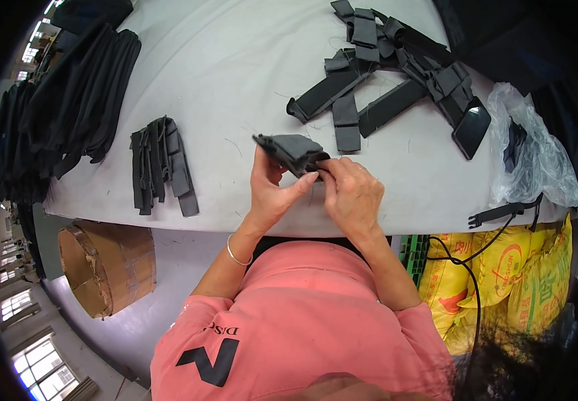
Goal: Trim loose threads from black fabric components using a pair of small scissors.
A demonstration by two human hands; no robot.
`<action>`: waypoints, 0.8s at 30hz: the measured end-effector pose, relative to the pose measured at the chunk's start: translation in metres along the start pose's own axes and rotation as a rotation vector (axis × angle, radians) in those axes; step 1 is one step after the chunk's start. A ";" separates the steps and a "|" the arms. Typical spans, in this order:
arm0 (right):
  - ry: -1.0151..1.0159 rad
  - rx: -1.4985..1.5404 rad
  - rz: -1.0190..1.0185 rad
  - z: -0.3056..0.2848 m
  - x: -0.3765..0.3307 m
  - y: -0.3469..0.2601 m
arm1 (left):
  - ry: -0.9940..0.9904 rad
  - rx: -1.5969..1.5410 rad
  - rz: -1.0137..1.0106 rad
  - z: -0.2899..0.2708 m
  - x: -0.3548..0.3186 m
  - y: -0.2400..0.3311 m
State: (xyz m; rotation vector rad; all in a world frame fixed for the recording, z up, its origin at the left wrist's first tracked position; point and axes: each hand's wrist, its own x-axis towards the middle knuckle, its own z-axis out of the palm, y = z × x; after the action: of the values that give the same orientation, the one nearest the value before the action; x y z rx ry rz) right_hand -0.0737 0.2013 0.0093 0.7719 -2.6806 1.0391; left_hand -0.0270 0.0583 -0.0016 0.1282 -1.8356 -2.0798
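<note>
Both my hands hold a folded dark grey fabric strip (294,148) above the near part of the white-covered table. My left hand (270,190) grips it from below, with the thumb pointing toward its near end. At that near end, the fingers of my right hand (352,194) pinch the fabric. What lies inside the fold is hidden. Beyond my hands lies a loose heap of similar dark fabric strips (348,120), with stray threads around them. To the left, several strips (158,164) lie side by side in a small bundle.
A tall stack of dark fabric pieces (78,93) stands at the far left. At the right lie a black phone (471,129), a clear plastic bag (536,160) and a black buckled strap (496,215). Below the table are a cardboard box (118,267) and yellow sacks (503,267).
</note>
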 end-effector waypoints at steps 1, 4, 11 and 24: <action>0.002 0.053 0.033 -0.001 0.000 0.001 | -0.039 -0.076 -0.031 -0.002 0.004 0.001; -0.022 0.136 0.072 -0.009 0.002 0.007 | -0.045 -0.179 -0.102 -0.007 0.011 0.001; -0.042 0.386 0.263 -0.028 0.005 0.021 | 0.019 -0.271 -0.267 -0.012 0.015 0.006; 0.122 0.230 -0.046 -0.016 0.030 0.010 | -0.144 0.030 -0.218 0.000 0.003 -0.019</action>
State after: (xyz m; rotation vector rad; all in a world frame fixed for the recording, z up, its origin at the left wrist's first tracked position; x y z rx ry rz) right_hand -0.1049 0.2057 0.0249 0.7774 -2.4583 1.3533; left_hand -0.0333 0.0592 -0.0200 0.1990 -2.0183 -2.2602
